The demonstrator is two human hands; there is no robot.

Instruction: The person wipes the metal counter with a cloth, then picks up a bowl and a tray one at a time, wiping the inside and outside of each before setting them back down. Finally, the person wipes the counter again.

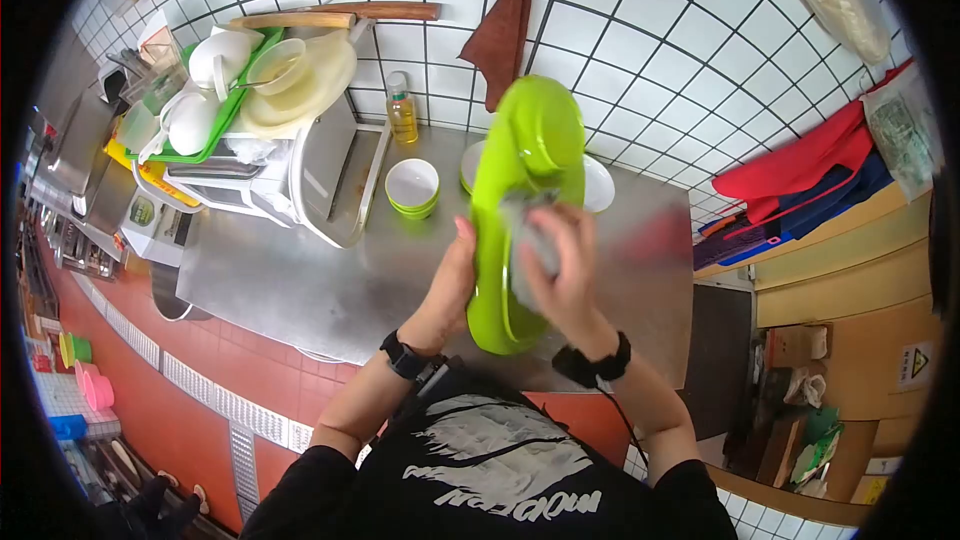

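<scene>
A long lime-green oblong dish (492,270), with a rounded bulge near its far end, is held up at a tilt over the steel table (270,270). My left hand (452,280) grips its left edge, thumb pointing up along the side. In my right hand (567,270) is a grey cloth (530,240), pressed against the dish's face; the cloth and fingers are somewhat blurred. A stack of bowls (412,185), white inside and green outside, stands left of the dish. Partly hidden behind the dish is a white round dish (598,183).
At the back left a white appliance (250,180) with its door open carries a green tray (225,127) of containers. A bottle of yellow liquid (402,112) stands by the tiled wall. A brown cloth (500,35) hangs above; red fabric (790,175) hangs on the right.
</scene>
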